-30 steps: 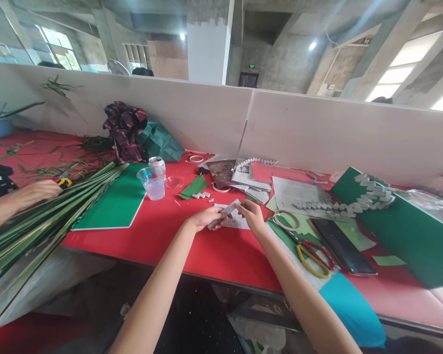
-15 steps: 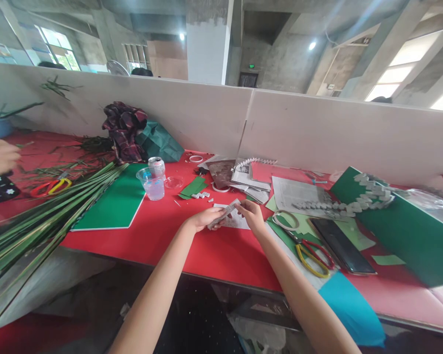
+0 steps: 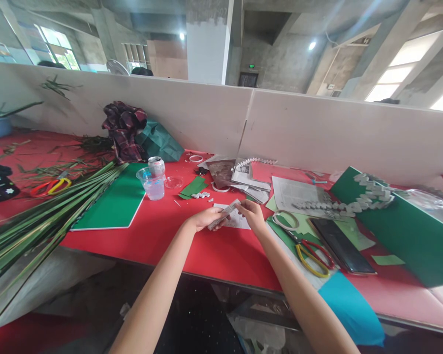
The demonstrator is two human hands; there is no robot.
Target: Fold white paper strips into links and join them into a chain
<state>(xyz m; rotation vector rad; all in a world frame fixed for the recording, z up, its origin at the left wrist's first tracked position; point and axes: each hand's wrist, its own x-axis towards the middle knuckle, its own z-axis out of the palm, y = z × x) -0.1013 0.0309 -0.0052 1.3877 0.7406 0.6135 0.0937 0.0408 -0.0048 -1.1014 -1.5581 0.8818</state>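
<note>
Between my two hands is a narrow folded strip of printed paper (image 3: 225, 214), held on a slant above the red table (image 3: 162, 250). My left hand (image 3: 207, 218) is closed round its lower left part. At the upper right end, my right hand (image 3: 251, 212) pinches the strip with thumb and fingertips. Beneath both hands lies a printed sheet (image 3: 239, 221), partly covered by them. Small folded white paper pieces (image 3: 200, 195) and green paper pieces (image 3: 193, 187) rest just beyond my left hand.
Red-and-yellow scissors (image 3: 312, 255), a roll of tape (image 3: 285, 220) and a phone (image 3: 341, 246) lie to the right. A chain of folded paper (image 3: 369, 199) leans over a green board (image 3: 402, 236). Leftward stand a plastic cup (image 3: 153, 186), a can (image 3: 156, 167) and long green leaves (image 3: 59, 211).
My hands and the paper strip have hardly moved. Another person's hand at the far left has gone out of view.
</note>
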